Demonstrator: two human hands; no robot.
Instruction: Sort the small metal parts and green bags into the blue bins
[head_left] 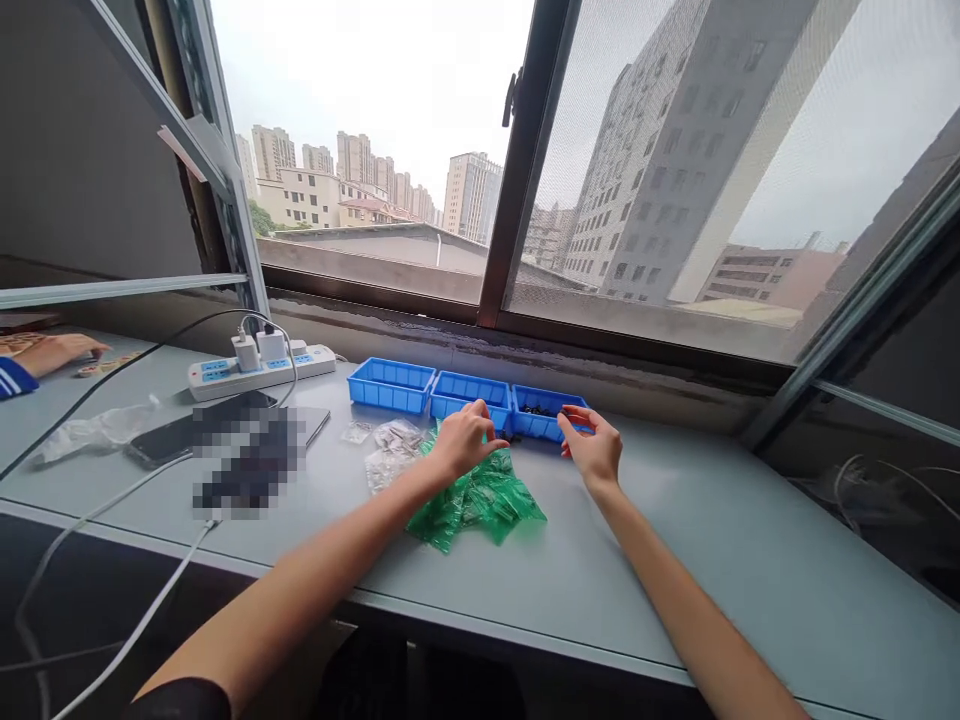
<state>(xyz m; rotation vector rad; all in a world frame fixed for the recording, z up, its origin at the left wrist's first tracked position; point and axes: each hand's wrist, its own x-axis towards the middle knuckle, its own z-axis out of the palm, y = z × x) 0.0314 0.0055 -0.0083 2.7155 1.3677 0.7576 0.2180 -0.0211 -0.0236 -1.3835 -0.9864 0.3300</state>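
Note:
My left hand [466, 440] is above a crumpled green plastic bag [491, 500], its fingers curled together; whatever they hold is hidden. Small dark pieces [511, 437] lie just beyond its fingertips. At the front of the right-hand blue bin [536, 424], my right hand [594, 447] has thumb and fingers brought together, and anything pinched there is too small to name. Small black parts [538, 409] lie inside that bin. The middle blue bin [450, 402] stands behind my left hand, with the left blue bin [390, 397] beside it.
Clear plastic bags [390, 462] lie left of the green one. Further left are a power strip [262, 373] with plugs, a black phone [161, 440], a blurred-out dark item [251, 465] and white cables [150, 610]. Another person's hand [64, 350] rests at the far left. A window [491, 270] stands behind.

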